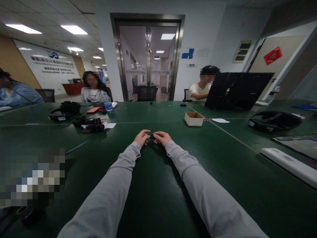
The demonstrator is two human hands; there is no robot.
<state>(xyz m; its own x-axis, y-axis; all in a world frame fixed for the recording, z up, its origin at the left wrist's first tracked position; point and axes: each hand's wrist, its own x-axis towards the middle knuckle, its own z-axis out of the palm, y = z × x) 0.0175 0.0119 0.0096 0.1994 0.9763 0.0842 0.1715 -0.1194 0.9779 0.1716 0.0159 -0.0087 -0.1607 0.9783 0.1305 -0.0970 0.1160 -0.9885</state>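
Both my arms reach forward over the green table (158,185). Between my fingertips is a small dark object (152,136), too small to make out. My left hand (142,137) pinches its left side, and my right hand (162,137) has its fingers closed on the right side. The hands are a short way apart, joined only by this object, just above the tabletop. Beyond them to the right sits an open wooden box (193,119).
At the back left are a water bottle (107,102), a dark bundle of gear (91,124) and a black headset (64,110). A large black monitor (237,91) and a white power strip (289,165) are on the right. Three people sit across the table.
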